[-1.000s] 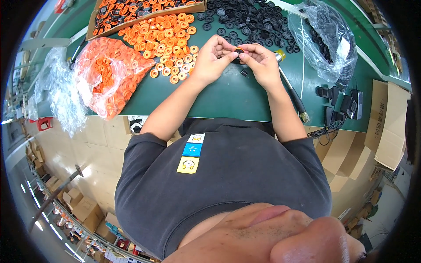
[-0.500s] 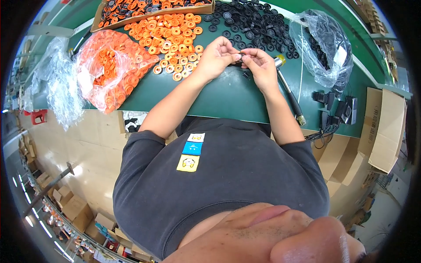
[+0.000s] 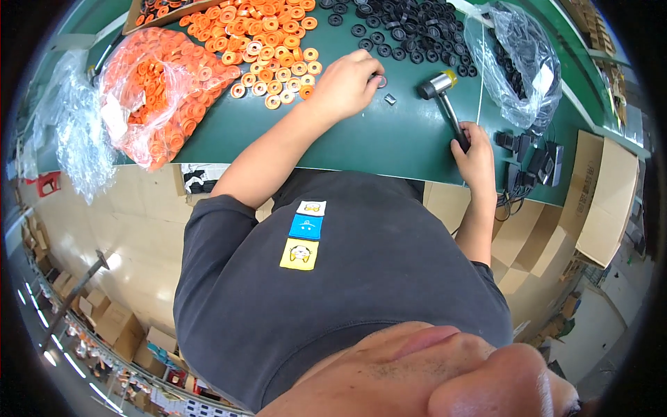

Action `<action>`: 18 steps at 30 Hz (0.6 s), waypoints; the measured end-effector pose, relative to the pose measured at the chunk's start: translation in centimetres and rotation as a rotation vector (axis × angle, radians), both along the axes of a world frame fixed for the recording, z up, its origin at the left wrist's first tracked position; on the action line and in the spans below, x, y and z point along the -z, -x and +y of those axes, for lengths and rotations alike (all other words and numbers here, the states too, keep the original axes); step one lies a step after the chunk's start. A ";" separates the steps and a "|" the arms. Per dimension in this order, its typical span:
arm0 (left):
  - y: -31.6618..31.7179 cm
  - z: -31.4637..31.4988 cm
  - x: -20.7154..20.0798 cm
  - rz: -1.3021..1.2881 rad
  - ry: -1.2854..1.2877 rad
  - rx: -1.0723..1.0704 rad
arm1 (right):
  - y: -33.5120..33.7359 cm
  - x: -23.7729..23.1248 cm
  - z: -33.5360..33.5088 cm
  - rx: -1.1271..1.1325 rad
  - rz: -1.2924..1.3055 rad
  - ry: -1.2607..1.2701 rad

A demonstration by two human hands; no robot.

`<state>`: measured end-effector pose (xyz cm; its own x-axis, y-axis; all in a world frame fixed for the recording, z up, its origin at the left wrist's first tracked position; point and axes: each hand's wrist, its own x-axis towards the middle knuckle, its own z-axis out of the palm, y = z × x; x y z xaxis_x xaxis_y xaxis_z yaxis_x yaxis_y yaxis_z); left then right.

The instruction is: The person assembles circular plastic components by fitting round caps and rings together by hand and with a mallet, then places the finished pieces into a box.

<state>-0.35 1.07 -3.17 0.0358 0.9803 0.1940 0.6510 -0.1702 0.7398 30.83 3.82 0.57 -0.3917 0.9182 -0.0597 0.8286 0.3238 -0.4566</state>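
My right hand [image 3: 476,154] is closed round the dark grip of a mallet [image 3: 436,85], whose head has one black end and one yellow end and rests at the table's middle right. My left hand [image 3: 349,85] is curled in at the middle of the table, its fingertips on a small round part [image 3: 381,81] that shows only at its edge. Just right of those fingers lies a small dark block [image 3: 390,99]. Beyond the left hand are loose orange rings [image 3: 278,59], and farther right, loose black round parts [image 3: 417,31].
A clear bag of orange rings [image 3: 167,90] sits at the left, beside crumpled clear plastic [image 3: 80,132]. At the right are a clear bag of black parts [image 3: 517,69], black adapters with cables [image 3: 535,167] and an open cardboard box [image 3: 604,198]. A carton [image 3: 132,17] stands at the far left.
My hands have parted. The right hand has come down rightward and taken hold of the mallet's grip, and the mallet's head has shifted. The left hand stays near the middle, fingers now lowered.
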 end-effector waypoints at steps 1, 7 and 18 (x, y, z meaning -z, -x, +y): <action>-0.1 0.0 -0.3 0.006 0.008 -0.016 | 0.1 0.0 -0.4 -0.016 0.013 -0.002; 0.0 0.3 0.1 -0.068 0.012 -0.059 | 0.5 0.3 -1.6 0.057 0.381 0.617; 0.3 0.7 0.0 -0.367 0.067 -0.211 | 4.6 -2.4 -4.8 0.067 0.383 0.493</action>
